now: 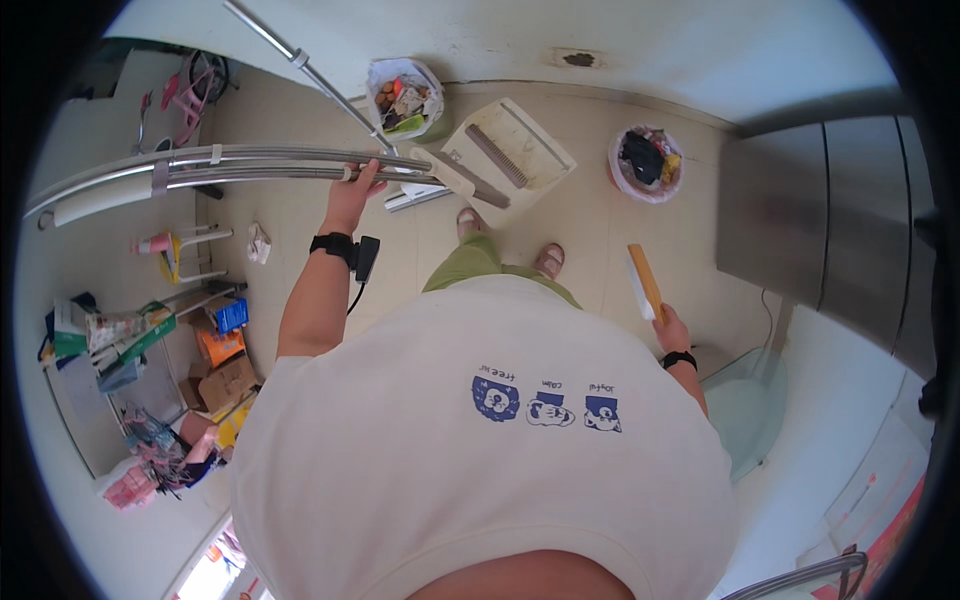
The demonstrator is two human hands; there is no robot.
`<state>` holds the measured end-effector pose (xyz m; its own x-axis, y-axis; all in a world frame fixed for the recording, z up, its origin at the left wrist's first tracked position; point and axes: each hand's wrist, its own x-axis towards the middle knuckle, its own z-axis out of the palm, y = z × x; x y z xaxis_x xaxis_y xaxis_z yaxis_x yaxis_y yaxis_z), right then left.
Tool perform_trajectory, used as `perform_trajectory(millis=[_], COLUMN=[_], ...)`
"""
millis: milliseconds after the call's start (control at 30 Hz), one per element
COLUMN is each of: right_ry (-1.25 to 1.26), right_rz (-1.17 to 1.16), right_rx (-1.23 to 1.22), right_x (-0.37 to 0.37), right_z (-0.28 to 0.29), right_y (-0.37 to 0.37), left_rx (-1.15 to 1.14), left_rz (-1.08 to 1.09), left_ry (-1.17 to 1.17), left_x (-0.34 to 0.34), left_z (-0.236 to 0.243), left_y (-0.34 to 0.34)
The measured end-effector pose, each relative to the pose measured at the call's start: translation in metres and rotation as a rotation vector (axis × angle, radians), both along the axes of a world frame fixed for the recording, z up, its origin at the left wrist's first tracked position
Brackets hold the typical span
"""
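Observation:
My left hand (352, 192) is closed round the metal tubes of a long dustpan handle (270, 165), which runs off to the left. At the handle's other end the white dustpan (540, 170) hangs or rests beyond my feet, tilted, with a comb-like strip inside and some dirt marks. In my right hand (672, 328), held low at the right, is a hand brush (645, 280) with a yellow-brown wooden back and white bristles. Behind my left hand stands a separate metal pole (310, 72), a flat mop head (415, 195) near its lower end.
Lined bins stand by the far wall: one filled bin (405, 105) left of the dustpan, another bin (645, 165) to its right. A steel fridge (780, 200) and a glass table (750, 410) are at right. Cartons (222, 380) and a small stool (190, 250) are at left.

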<state>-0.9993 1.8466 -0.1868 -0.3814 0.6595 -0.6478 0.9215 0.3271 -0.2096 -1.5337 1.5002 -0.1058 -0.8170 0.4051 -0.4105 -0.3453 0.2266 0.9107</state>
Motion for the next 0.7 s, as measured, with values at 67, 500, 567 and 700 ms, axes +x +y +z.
perform_trajectory(millis=[67,500,567,700], right_ry=[0.006,0.05,0.05,0.005], right_rz=[-0.026,-0.456,-0.464,-0.593], right_rx=[0.055,0.13,0.106,0.031], right_x=[0.025,-0.012,-0.026,-0.046], right_z=[-0.008,0.006,0.015,0.037], right_y=[-0.011,-0.209,-0.243,-0.329], left_rx=[0.011,0.047,0.089,0.035], left_rz=[-0.069,-0.486,-0.557,-0.767], left_ry=[0.028,0.064,0.061,0.077], left_x=[0.004,-0.038,-0.045,-0.055], left_z=[0.003,-0.038,-0.046,-0.052], left_y=[0.002,0.027,0.029,0.036])
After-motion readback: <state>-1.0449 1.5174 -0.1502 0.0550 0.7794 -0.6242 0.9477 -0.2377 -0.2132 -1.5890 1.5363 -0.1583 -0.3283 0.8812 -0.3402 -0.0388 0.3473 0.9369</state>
